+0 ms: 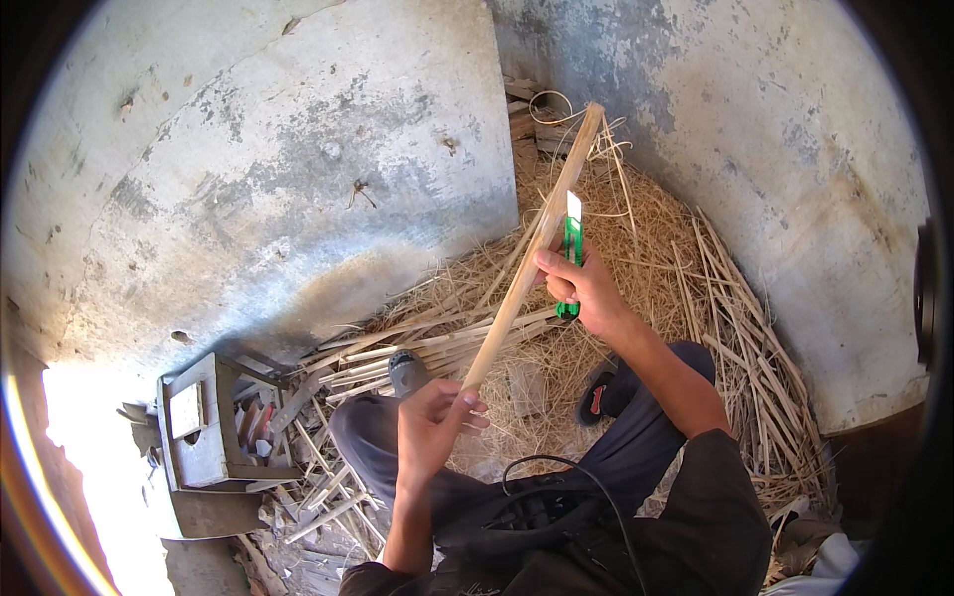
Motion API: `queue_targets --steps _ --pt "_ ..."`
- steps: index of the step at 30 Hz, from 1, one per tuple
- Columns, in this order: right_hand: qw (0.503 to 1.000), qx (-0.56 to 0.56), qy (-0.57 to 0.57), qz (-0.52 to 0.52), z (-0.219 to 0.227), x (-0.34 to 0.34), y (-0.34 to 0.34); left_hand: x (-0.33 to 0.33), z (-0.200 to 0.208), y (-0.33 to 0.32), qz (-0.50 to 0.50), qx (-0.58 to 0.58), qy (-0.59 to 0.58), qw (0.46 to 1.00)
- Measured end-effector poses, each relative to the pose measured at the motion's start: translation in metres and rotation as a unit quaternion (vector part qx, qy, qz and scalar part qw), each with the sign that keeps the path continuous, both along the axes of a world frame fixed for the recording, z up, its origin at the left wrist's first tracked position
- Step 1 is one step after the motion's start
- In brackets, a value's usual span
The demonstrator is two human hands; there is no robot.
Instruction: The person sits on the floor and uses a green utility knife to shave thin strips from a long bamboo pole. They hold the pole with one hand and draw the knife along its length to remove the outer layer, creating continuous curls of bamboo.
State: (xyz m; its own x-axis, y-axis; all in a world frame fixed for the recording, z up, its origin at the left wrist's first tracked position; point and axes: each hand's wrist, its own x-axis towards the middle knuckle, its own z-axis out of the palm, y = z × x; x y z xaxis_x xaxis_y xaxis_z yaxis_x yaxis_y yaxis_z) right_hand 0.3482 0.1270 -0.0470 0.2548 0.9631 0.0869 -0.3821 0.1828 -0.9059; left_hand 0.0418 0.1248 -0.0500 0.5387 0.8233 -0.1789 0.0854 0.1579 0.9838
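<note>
A long, flat pale strip of bamboo or wood point(514, 298) slants up and to the right in front of me. Its lower end rests in my left hand point(429, 422), with the thumb and fingers around it. My right hand point(586, 286) grips a green utility knife point(571, 238), whose blade is out and points upward along the strip's right side. The right thumb lies by the strip's middle; whether it presses on it I cannot tell. Thin curled shavings point(608, 139) are near the strip's far end.
Shavings point(646, 219) cover the floor, and long split strips lie in piles to the right point(760, 377) and left point(397, 360). A worn wooden box point(204, 427) with scraps inside stands at left. A pale wall panel point(328, 149) rises ahead. My knees and shoes flank the work.
</note>
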Motion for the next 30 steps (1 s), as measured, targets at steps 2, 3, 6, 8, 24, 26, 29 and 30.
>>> queue_targets --steps 2,3,6,8,24,26,29,30 --pt "1.0 0.005 -0.004 -0.009 0.003 0.0 0.0 0.001 0.004 0.0 -0.006 -0.018 -0.018 1.0" --pt "1.0 0.007 -0.007 -0.014 0.004 0.0 0.0 0.002 0.006 0.0 -0.011 -0.023 -0.027 0.999" --pt "1.0 0.001 -0.003 -0.027 0.004 0.001 0.0 0.002 0.01 0.001 -0.032 -0.03 -0.041 0.998" --pt "0.999 0.007 -0.005 -0.031 0.004 0.003 0.0 0.002 0.011 0.002 -0.048 -0.035 -0.053 0.997" --pt "0.988 0.102 0.042 -0.109 0.013 0.038 -0.004 -0.011 0.009 0.004 -0.132 0.11 -0.027 0.985" --pt "0.984 0.116 0.044 -0.129 0.017 0.05 -0.004 -0.022 0.006 0.007 -0.141 0.066 -0.014 0.988" --pt "0.98 0.096 0.071 -0.162 0.028 0.058 -0.01 -0.03 0.011 0.007 -0.129 -0.014 0.001 0.992" --pt "0.98 0.092 0.04 -0.17 0.031 0.055 -0.011 -0.031 0.01 0.007 -0.116 0.005 0.014 0.993"
